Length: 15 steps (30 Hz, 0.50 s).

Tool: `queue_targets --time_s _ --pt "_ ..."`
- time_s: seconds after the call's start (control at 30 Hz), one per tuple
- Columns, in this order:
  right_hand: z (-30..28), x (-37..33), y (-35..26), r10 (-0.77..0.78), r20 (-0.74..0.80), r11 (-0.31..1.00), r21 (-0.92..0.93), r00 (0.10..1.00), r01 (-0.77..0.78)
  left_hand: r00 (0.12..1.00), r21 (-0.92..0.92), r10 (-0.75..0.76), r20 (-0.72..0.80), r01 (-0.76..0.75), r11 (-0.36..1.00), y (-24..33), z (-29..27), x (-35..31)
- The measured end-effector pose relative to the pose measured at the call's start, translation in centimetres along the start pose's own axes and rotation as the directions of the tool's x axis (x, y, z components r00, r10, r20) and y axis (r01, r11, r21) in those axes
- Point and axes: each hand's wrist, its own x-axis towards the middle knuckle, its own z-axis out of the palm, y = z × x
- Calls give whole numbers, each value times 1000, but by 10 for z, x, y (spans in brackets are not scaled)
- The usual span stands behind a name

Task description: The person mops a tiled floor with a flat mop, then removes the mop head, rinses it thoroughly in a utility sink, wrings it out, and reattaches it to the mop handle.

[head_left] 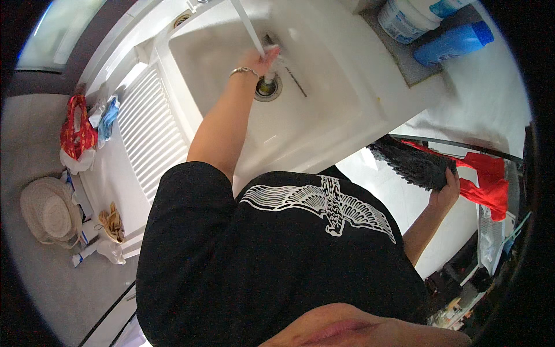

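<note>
My left hand (261, 60) reaches into the white sink (324, 121), just above the round metal drain (267, 88). A stream of water (250, 30) from the tap runs onto its fingers. A thin bracelet sits on that wrist. Blur and water hide whether the fingers hold anything. My right hand (445, 191) is out to the right, away from the sink. It grips one end of a dark grey nubby cloth (407, 162), which hangs level in the air over the pale floor.
A ribbed white drainboard (150, 127) lies left of the basin. Beyond it are a red patterned bag (78, 133), a straw hat (49, 211) and small tubes. A white tub (404, 17) and a blue bottle (451, 43) stand behind the sink. A red cloth (491, 179) hangs on a rail at right.
</note>
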Motion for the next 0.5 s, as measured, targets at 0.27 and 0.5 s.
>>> queue_targets --time_s 0.27,0.5 --pt "3 -5 2 -11 -71 998 -64 997 7 867 870 320 381 -220 -441 -11 -48 56" --pt "-11 -8 3 -25 -130 998 -68 991 16 935 843 235 267 -108 -527 -54 -67 51"
